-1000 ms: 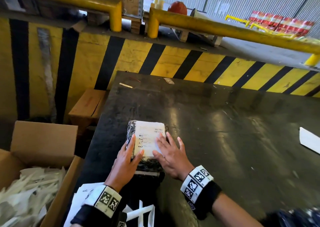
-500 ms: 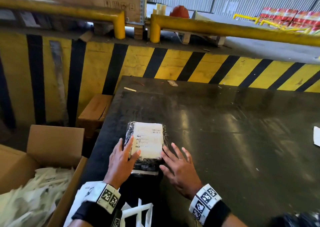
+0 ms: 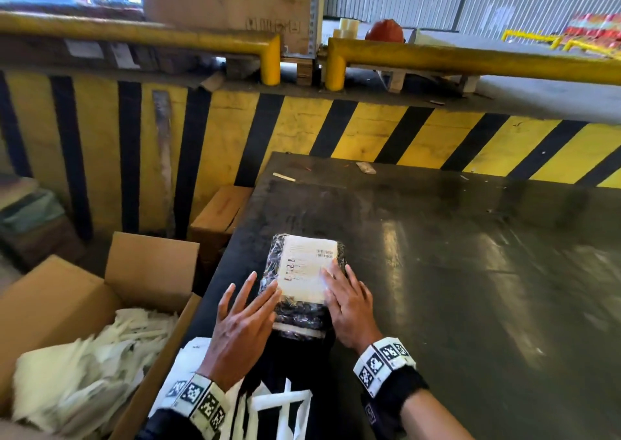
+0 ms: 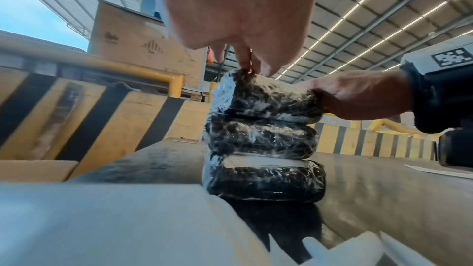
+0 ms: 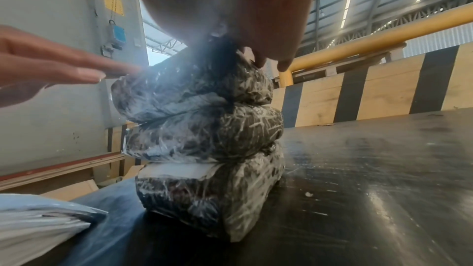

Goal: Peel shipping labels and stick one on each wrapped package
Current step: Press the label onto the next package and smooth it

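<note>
Three black packages in clear wrap stand stacked [image 4: 261, 135] [image 5: 202, 128] near the front left of the dark table [image 3: 470, 288]. A white shipping label [image 3: 307, 268] lies on the top package [image 3: 304, 315]. The bottom package also carries a white label [image 4: 261, 162] [image 5: 176, 170]. My left hand [image 3: 247, 305] has straight fingers; its fingertips touch the top package's left edge, as the left wrist view [image 4: 245, 62] also shows. My right hand [image 3: 347, 297] lies flat with its fingers on the label's right part. Neither hand holds anything.
An open cardboard box [image 3: 151, 265] with several white backing strips [image 3: 84, 365] stands left of the table. White label sheets [image 3: 279, 402] lie at the near edge. A yellow-and-black striped barrier [image 3: 369, 130] with yellow rails [image 3: 470, 60] runs behind the table.
The right hand, which had slid off onto the table beside the stack, is back on the label's right side. The left hand has drawn slightly left towards the package's edge.
</note>
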A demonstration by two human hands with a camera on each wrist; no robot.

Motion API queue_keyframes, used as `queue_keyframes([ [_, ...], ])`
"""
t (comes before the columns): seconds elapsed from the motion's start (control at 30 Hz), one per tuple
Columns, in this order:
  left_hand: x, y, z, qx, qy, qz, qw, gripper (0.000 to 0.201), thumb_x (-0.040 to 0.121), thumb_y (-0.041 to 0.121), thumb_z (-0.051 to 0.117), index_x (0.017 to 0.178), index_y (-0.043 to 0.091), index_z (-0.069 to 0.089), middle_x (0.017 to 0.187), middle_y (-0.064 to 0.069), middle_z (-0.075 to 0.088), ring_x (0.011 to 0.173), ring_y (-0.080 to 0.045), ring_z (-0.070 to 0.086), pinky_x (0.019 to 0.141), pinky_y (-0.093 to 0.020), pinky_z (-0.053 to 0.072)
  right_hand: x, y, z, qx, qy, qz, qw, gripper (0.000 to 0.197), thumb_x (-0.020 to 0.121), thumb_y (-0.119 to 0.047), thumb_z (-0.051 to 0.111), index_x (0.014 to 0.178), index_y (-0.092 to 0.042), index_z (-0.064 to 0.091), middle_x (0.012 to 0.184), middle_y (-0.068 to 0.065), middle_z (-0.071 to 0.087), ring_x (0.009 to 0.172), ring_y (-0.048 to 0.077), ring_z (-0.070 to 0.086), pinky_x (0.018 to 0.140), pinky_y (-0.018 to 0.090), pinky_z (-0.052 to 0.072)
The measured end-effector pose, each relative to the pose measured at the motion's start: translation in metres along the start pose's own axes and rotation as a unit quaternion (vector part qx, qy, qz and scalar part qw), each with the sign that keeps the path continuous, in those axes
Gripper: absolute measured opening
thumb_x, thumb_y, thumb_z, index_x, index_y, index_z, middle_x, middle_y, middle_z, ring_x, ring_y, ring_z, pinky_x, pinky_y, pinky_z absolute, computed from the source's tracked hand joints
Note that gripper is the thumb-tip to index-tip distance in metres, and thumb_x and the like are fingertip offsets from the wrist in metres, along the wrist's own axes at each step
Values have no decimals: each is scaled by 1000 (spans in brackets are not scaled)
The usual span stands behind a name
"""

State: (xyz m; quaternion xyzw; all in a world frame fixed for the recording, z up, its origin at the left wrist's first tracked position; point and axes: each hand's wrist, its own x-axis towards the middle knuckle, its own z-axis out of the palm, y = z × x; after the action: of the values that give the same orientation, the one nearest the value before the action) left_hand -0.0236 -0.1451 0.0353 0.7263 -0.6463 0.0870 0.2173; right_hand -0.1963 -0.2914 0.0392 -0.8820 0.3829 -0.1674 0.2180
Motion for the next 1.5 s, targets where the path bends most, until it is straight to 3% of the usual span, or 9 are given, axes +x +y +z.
queue_keyframes([
  [0.17, 41, 8, -2, -61, 12, -24, 998, 41, 94, 42, 36, 112, 24, 69, 124, 8, 65, 134, -19, 43, 104, -36, 28, 1, -3, -4, -13, -26, 10, 1000, 58, 90, -43, 10, 146, -37, 25, 158, -18, 6, 146, 7, -3, 115, 36, 1],
  [0.3, 73, 23, 7, -26, -126, 55, 990, 67, 92, 60, 7, 133, 33, 51, 146, 15, 43, 147, -17, 13, 117, -40, 1, 1, -4, -8, -7, -29, 16, 999, 55, 91, -43, 12, 145, -41, 25, 157, -20, 5, 146, 6, -2, 115, 37, 2],
  [0.4, 71, 9, -1, -46, -112, 34, 992, 91, 81, 71, -12, 131, 35, 54, 143, 21, 43, 147, -12, 8, 115, -40, -9, 0, -4, -10, -4, -37, 21, 999, 47, 99, -39, 19, 146, -40, 24, 157, -21, 2, 145, 4, -5, 117, 38, 1],
  [0.67, 88, -19, -20, -103, -35, -16, 994, 62, 83, 59, 23, 93, 26, 75, 113, 14, 70, 132, -6, 45, 106, -25, 22, 3, -10, -11, 2, -36, 32, 999, 57, 90, -44, 13, 145, -38, 25, 153, -23, 0, 145, 5, -4, 116, 35, 1],
  [0.83, 129, 9, -6, -27, -255, 74, 964, 108, 61, 76, -16, 146, 30, 33, 156, 15, 24, 148, -15, 1, 118, -43, 0, 0, -11, -12, 2, -34, 44, 998, 44, 101, -42, 23, 144, -41, 27, 153, -22, 2, 144, 4, -3, 115, 34, 3],
  [1.0, 113, -33, -8, -38, -254, 5, 966, 67, 90, 66, 8, 146, 36, 29, 155, 22, 19, 147, -11, -6, 118, -46, -7, -1, -17, -11, 9, -14, 50, 999, 43, 102, -32, 27, 144, -40, 28, 152, -24, 2, 143, 0, -5, 115, 32, 3],
  [1.17, 121, -42, -21, -48, -159, 12, 986, 87, 74, 62, -2, 124, 30, 60, 144, 16, 45, 147, -10, 14, 117, -37, 9, 0, -22, -12, 27, -26, 66, 997, 43, 102, -33, 26, 145, -38, 26, 156, -20, 3, 144, 4, -6, 117, 37, 6],
  [1.3, 156, -3, -11, -40, -250, 85, 964, 61, 96, 55, 14, 147, 28, 31, 157, 9, 22, 148, -17, 2, 119, -42, 3, 1, -20, -16, 21, -59, 69, 996, 63, 89, -68, 10, 145, -42, 21, 153, -22, -3, 145, 9, -7, 116, 40, 7],
  [1.5, 173, 1, 0, -18, -348, 51, 936, 52, 102, 41, 24, 152, 27, 13, 160, 10, 9, 148, -18, -1, 119, -45, -3, 0, -24, -16, 33, -47, 81, 995, 43, 102, -37, 26, 145, -40, 25, 157, -16, 4, 146, 9, -5, 116, 35, 5],
])
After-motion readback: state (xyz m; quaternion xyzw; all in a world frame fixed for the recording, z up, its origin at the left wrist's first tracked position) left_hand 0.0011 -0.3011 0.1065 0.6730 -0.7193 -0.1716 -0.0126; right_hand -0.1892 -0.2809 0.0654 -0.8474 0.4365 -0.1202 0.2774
